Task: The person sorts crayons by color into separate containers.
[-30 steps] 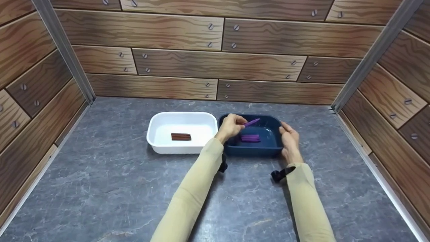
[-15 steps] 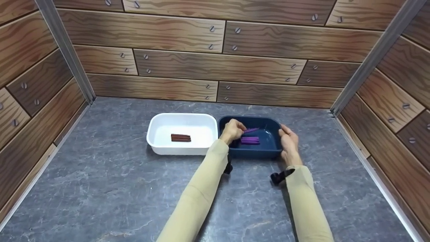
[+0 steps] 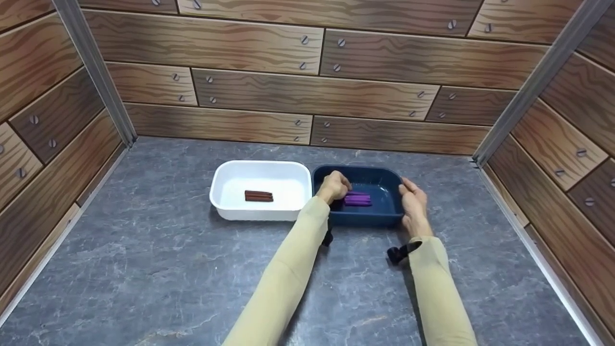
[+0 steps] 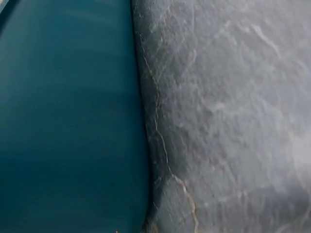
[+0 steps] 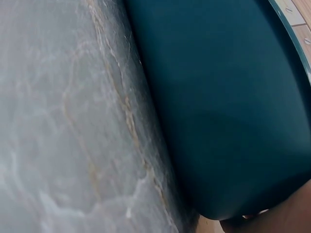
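In the head view my left hand [image 3: 335, 186] reaches into the dark blue bin [image 3: 365, 220], fingers bent down at the left end of a row of purple crayons [image 3: 358, 199]. It appears to pinch the rearmost crayon, which lies against the others; the fingertips are hidden. My right hand [image 3: 414, 202] grips the bin's right end, thumb and fingers at the rim. The right wrist view shows part of that hand [image 5: 286, 213] beside the bin's outer wall [image 5: 228, 107]. Only the bin's front wall [image 4: 73, 116] and tabletop fill the left wrist view.
A white bin [image 3: 254, 215] stands directly left of the blue one, with several dark brown crayons [image 3: 258, 196] lying in a row inside. Both rest on a grey marbled tabletop [image 3: 168, 259]. Wood-patterned walls [image 3: 254, 91] enclose the back and sides.
My left hand has lowered the purple crayon from above the bin to its floor, bringing it from a slant to lie alongside the others. The right hand stays on the bin's end.
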### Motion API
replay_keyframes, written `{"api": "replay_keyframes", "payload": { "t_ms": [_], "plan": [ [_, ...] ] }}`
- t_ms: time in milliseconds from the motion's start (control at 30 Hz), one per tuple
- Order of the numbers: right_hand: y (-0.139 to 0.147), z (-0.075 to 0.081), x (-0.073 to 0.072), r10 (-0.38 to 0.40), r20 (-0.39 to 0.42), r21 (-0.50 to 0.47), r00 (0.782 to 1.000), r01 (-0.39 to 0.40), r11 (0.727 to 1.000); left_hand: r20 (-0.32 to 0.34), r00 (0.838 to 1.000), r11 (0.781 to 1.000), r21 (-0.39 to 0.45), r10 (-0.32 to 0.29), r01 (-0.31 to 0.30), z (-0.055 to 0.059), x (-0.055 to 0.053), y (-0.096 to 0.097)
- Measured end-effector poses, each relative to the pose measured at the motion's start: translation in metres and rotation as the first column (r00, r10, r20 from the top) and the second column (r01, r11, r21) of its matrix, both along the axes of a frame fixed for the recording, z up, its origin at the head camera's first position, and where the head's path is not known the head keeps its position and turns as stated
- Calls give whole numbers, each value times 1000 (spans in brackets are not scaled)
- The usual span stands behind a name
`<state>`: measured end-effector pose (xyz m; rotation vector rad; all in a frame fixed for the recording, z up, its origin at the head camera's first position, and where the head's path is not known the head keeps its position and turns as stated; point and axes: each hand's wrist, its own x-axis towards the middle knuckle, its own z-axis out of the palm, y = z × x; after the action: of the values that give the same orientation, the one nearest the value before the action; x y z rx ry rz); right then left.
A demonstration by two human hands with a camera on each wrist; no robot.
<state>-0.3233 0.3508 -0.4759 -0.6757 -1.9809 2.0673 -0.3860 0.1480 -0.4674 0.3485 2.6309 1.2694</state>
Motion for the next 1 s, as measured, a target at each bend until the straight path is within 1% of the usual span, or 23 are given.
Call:
{"api": "replay_keyframes", "payload": {
  "t_ms": [200, 333, 500, 733, 833, 1000],
  "plan": [
    [2, 0, -1, -11, -7, -7, 1000, 11, 1000, -35, 999, 999, -44, 4, -5, 1, -2, 1],
    [2, 0, -2, -8, -5, -16, 1000, 8, 1000, -28, 999, 999, -41, 20, -21, 2, -2, 1],
    [1, 1, -1, -3, 10, -8, 1000, 3, 1000, -36, 999, 999, -39, 13, -14, 2, -1, -1],
    [-1, 1, -5, -1, -1, 0, 1000, 1, 1000, -96, 995, 999, -36, -2, -1, 6, -1, -6],
    [0, 0, -5, 11, 0, 23, 1000, -11, 1000, -129, 991, 1000, -11, -16, 15, 10, 2, -8],
    [3, -1, -2, 16, 5, 47, 1000, -17, 999, -180, 983, 997, 63, -42, 54, 14, 14, -13]
  ]
}}
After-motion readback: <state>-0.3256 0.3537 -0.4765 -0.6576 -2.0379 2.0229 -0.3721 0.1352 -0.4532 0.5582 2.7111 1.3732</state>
